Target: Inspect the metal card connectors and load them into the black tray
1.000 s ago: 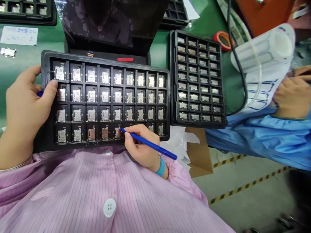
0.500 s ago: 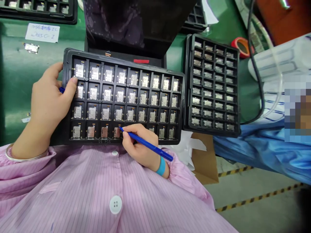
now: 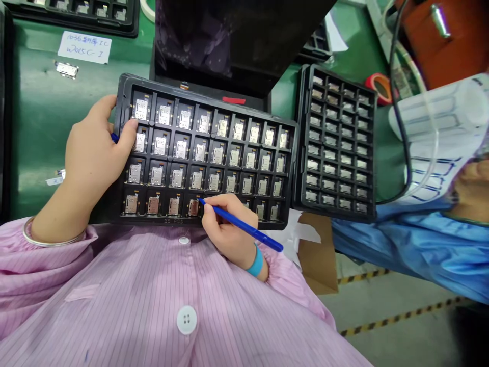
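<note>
A black tray with rows of small metal parts in its compartments is tilted in front of my body. My left hand grips its left end, thumb over the top edge of the frame and fingers behind. A bit of something blue shows beside that thumb. My right hand is closed around a blue pen. The pen's tip is at the bottom row, by the fourth metal part from the left. Part of the bottom row is hidden behind my right hand.
To the right lies a second filled black tray, with orange tape and a cable beyond. Behind is a black box. A handwritten label and a loose metal part are at left. A person in blue is at right.
In the picture, the held tray and both hands appear shifted to the right, along with most of the table's things. The pen tip remains near the fourth part of the bottom row.
</note>
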